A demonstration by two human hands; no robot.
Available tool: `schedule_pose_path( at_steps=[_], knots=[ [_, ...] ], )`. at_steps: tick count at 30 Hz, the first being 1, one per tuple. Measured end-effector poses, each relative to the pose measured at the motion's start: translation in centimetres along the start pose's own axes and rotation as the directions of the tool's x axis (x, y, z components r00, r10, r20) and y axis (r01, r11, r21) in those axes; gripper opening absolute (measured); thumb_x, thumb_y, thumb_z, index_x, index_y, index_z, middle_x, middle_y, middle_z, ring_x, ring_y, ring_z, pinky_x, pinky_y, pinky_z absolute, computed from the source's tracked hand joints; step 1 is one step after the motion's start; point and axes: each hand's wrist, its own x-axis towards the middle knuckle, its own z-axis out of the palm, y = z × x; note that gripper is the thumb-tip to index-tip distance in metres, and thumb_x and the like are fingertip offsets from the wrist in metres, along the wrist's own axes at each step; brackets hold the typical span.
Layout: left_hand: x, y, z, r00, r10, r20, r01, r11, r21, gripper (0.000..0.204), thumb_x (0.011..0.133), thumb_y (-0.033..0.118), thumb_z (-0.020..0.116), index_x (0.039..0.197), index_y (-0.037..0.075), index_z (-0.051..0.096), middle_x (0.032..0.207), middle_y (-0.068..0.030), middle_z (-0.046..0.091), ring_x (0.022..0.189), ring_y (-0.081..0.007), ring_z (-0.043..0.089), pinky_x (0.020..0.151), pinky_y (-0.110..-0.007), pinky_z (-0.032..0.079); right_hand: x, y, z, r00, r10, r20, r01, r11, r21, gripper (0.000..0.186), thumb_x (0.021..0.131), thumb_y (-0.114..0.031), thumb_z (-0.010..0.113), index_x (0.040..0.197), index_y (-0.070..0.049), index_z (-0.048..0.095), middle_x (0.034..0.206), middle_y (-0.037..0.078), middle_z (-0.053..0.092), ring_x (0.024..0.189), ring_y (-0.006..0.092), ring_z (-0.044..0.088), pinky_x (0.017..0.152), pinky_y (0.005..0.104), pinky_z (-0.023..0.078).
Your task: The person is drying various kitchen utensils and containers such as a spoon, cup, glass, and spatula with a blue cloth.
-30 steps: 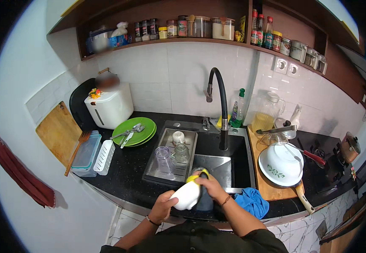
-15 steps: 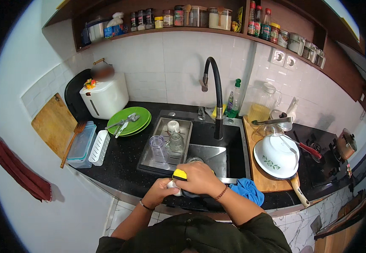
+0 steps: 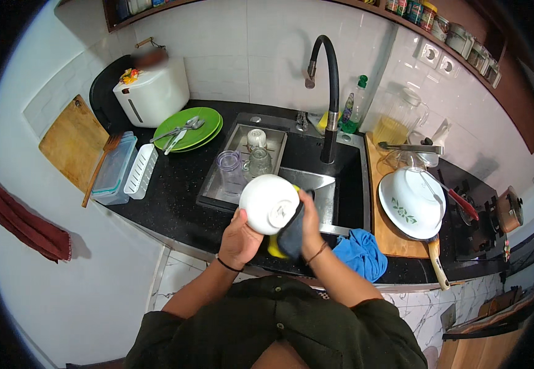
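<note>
A white bowl [image 3: 266,198] is tipped on its side over the front of the sink, its foot ring turned to the right. My left hand [image 3: 240,242] grips its lower left edge. In my right hand [image 3: 310,226] is a yellow and dark grey sponge [image 3: 290,237], pressed to the bowl's right side. Beyond the bowl, a tall clear glass [image 3: 231,171], a glass mug [image 3: 259,162] and a white cup [image 3: 256,139] stand on the metal drain tray [image 3: 274,147] beside the sink basin [image 3: 323,206].
A black faucet [image 3: 333,92] arches above the sink. Right of it are a blue cloth [image 3: 363,255], a wooden board [image 3: 396,247] and an upturned white basin [image 3: 412,203]. Green plates [image 3: 208,136] with cutlery, a white rack [image 3: 143,171] and a lidded container [image 3: 114,172] are left.
The bowl has come up from low at the counter edge and now shows its outside and foot. My right hand has shifted the sponge to the bowl's right side. The view has tilted down.
</note>
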Motion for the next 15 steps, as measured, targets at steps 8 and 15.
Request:
schedule_pose_path(
  at_steps=[8, 15],
  knots=[
    [-0.1, -0.4, 0.2, 0.992, 0.032, -0.126, -0.023, 0.997, 0.080, 0.051, 0.090, 0.032, 0.050, 0.130, 0.006, 0.034, 0.126, -0.0106, 0.047, 0.116, -0.0249, 0.048, 0.098, -0.041, 0.036, -4.2, 5.1, -1.3, 0.943, -0.237, -0.235, 0.141, 0.920, -0.366, 0.038, 0.095, -0.029, 0.041, 0.117, 0.002, 0.046, 0.110, 0.009, 0.054, 0.099, 0.0161, 0.049, 0.089, 0.0284, 0.037],
    [-1.6, -1.6, 0.1, 0.993, -0.044, -0.111, 0.053, 0.995, 0.082, 0.050, 0.090, 0.026, 0.050, 0.131, 0.004, 0.033, 0.128, -0.0089, 0.046, 0.119, -0.0209, 0.044, 0.100, -0.038, 0.033, -2.4, -0.7, 0.3, 0.820, -0.532, 0.212, 0.507, 0.503, -0.700, 0.032, 0.092, -0.020, 0.047, 0.114, 0.003, 0.051, 0.108, 0.010, 0.057, 0.100, 0.0177, 0.053, 0.088, 0.0296, 0.040]
  ],
)
